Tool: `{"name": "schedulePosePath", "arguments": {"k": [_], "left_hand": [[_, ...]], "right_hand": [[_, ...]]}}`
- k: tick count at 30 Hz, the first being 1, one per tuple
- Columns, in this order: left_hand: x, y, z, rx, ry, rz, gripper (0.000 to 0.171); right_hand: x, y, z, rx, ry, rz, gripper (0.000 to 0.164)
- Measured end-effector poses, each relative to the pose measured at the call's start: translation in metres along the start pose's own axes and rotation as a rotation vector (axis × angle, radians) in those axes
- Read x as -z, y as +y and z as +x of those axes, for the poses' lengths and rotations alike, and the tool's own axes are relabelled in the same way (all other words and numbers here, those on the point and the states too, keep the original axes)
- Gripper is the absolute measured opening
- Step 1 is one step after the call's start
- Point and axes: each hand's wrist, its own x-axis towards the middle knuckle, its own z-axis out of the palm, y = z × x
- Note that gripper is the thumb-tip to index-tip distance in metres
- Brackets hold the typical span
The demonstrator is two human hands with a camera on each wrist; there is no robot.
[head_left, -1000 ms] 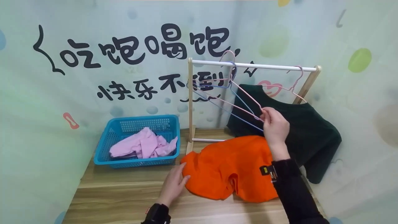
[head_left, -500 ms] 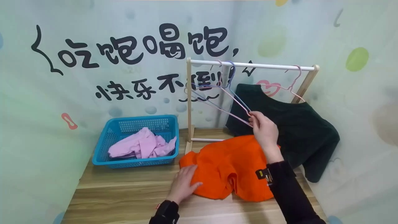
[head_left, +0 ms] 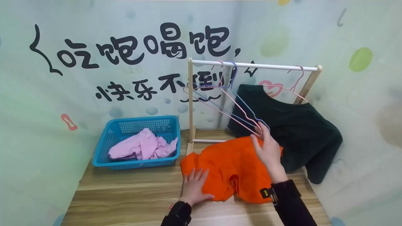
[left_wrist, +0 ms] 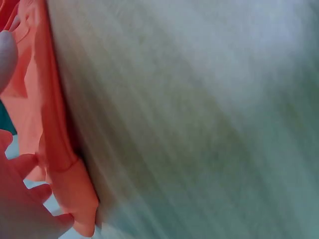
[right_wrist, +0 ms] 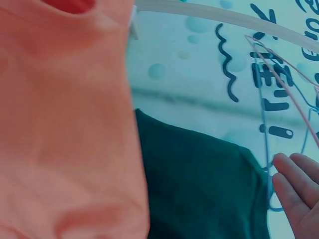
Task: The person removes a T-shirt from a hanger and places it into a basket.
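In the head view, an orange garment with a notch along its near edge lies on the wooden table. My left hand rests on its left end with fingers spread; in the left wrist view, fingertips touch the orange cloth. My right hand is raised over the garment's far right side, fingers extended beside the low ends of a pink hanger and a blue hanger. Both hang from the rack's white rail. The right wrist view shows straight fingers close to the blue wire.
A dark green shirt hangs on another pink hanger at the rack's right end. At left stands a blue basket with pink cloth in it. Printed curtain walls enclose the table.
My right hand has let go of the pink hanger, which it pulled left and hung on the rail beside the blue one. My left hand has slid right onto the orange garment.
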Motion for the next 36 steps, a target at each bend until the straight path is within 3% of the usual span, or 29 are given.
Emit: {"name": "schedulePosePath", "arguments": {"k": [5, 9, 17, 21, 24, 28, 31, 36], "left_hand": [[-0.006, 0.0, -0.005, -0.011, 0.038, 0.102, 0.109], [-0.01, -0.002, -0.005, -0.007, 0.108, 0.169, 0.099], [-0.009, -0.005, -0.006, 0.054, 0.208, 0.173, 0.038], [-0.01, -0.01, -0.008, 0.085, 0.27, 0.137, 0.019], [-0.004, -0.014, -0.008, 0.125, 0.307, 0.013, 0.015], [0.016, -0.022, -0.004, 0.241, 0.351, -0.272, 0.018], [0.035, -0.027, 0.002, 0.31, 0.435, -0.476, 0.016], [0.073, -0.03, 0.011, 0.358, 0.579, -0.828, 0.004]], "right_hand": [[-0.002, 0.01, -0.022, 0.0, -0.017, 0.022, 0.054], [-0.004, 0.021, -0.04, 0.023, -0.046, 0.025, 0.054], [-0.012, 0.038, -0.07, -0.046, -0.145, 0.038, 0.054], [-0.015, 0.044, -0.079, -0.067, -0.161, 0.039, 0.054], [-0.015, 0.049, -0.084, -0.061, -0.156, 0.041, 0.054], [-0.014, 0.055, -0.089, -0.037, -0.118, 0.042, 0.052], [-0.013, 0.059, -0.091, -0.024, -0.089, 0.035, 0.051], [-0.011, 0.062, -0.093, -0.026, -0.077, 0.029, 0.051]]}}
